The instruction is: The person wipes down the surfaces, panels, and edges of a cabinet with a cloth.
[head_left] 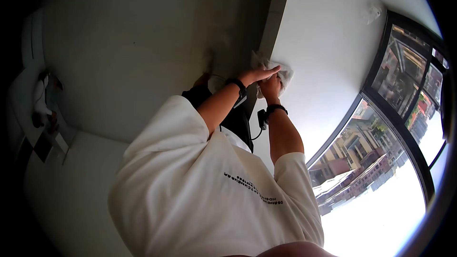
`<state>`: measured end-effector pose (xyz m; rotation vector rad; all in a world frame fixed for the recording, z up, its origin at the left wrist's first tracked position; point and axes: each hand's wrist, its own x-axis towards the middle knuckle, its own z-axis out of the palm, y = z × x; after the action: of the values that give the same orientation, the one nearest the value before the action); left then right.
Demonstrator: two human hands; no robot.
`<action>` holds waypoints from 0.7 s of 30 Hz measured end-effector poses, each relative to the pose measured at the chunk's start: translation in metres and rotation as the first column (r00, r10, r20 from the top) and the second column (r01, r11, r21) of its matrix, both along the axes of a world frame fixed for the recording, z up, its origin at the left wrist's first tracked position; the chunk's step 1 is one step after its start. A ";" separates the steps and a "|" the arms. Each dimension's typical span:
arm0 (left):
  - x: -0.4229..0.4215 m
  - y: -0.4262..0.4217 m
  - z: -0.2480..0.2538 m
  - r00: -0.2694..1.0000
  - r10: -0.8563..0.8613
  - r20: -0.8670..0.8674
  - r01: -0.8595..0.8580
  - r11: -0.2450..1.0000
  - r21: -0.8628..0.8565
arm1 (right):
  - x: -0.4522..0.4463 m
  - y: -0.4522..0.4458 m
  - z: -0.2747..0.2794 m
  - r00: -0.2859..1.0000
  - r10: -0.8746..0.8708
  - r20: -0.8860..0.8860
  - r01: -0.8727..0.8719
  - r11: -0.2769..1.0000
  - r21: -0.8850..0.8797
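A crumpled pale grey cloth (286, 73) lies against the white wall, close to the grey strip along its lower edge. My left hand (258, 74) reaches over from the left, its fingers on the cloth and one digit stretched across it. Just beside and partly beneath it, my right hand (270, 87) is closed on the same cloth, with the fingertips hidden. Both hands touch or nearly touch each other. Each wrist wears a black band, and a small black device (262, 119) with a cable hangs by the right one.
The white wall (323, 43) rises on the right to a dark-framed window (371, 147) with buildings outside. A grey baseboard (277, 12) borders the brownish floor (143, 57). Several objects (45, 97) sit at the far left, blurred and dim. My foot (202, 80) shows past my dark trousers.
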<state>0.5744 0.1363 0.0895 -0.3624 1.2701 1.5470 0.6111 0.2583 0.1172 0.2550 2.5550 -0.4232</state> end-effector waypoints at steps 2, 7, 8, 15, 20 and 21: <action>0.004 0.002 -0.006 0.989 0.031 -0.143 -0.027 0.999 0.029 | -0.006 -0.002 0.003 0.993 0.113 0.018 -0.114 0.992 0.045; 0.004 0.016 -0.033 0.919 0.227 -0.323 -0.234 0.972 0.017 | -0.029 0.001 0.011 0.997 0.083 -0.006 -0.083 0.991 -0.104; -0.003 0.006 -0.021 0.908 0.257 -0.330 -0.266 0.964 0.019 | -0.033 -0.002 0.012 0.996 0.090 -0.008 -0.091 0.993 -0.071; -0.068 -0.009 -0.013 0.845 0.109 -0.523 -0.290 0.916 -0.277 | -0.106 -0.023 0.018 0.990 0.131 -0.048 -0.130 0.991 0.033; -0.157 -0.013 -0.023 0.677 0.177 -0.714 -0.513 0.809 -0.286 | -0.202 -0.033 -0.008 0.969 0.183 -0.168 -0.177 0.983 0.047; -0.174 -0.015 -0.020 0.641 0.190 -0.744 -0.550 0.789 -0.273 | -0.223 -0.037 -0.005 0.958 0.216 -0.188 -0.209 0.976 0.059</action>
<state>0.4005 0.1214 0.0693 -0.4070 2.3283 1.7872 0.3881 0.2209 0.1123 -0.0516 2.7460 -0.3304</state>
